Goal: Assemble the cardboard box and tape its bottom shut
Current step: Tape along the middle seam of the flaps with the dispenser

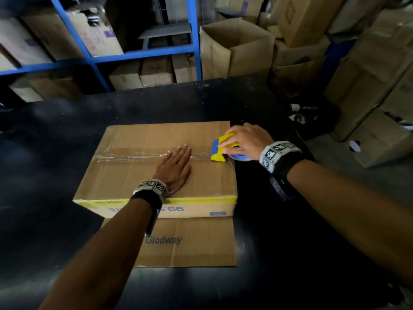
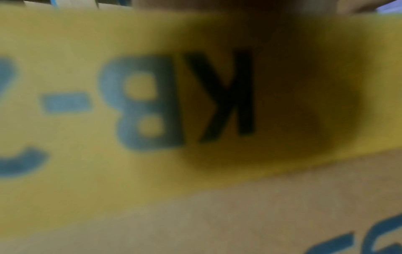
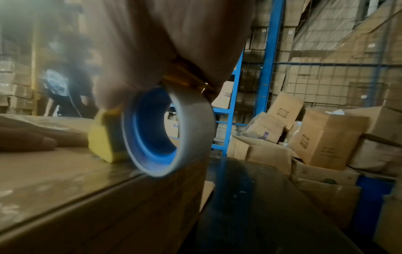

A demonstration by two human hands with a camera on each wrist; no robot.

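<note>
Left hand (image 1: 173,168) lies flat on the cardboard box (image 1: 125,175)'s glossy tape seam (image 1: 134,155); right hand (image 1: 244,140) grips the yellow tape dispenser (image 1: 220,151).

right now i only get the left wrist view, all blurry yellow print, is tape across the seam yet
observer: yes, the head view shows clear tape along the seam of the cardboard box, from its left edge nearly to its right edge.
operator: what's at that edge
observer: the tape dispenser sits there, gripped by the right hand.
operator: and the other one
observer: the left hand lies flat on the box top, fingertips on the tape.
</note>
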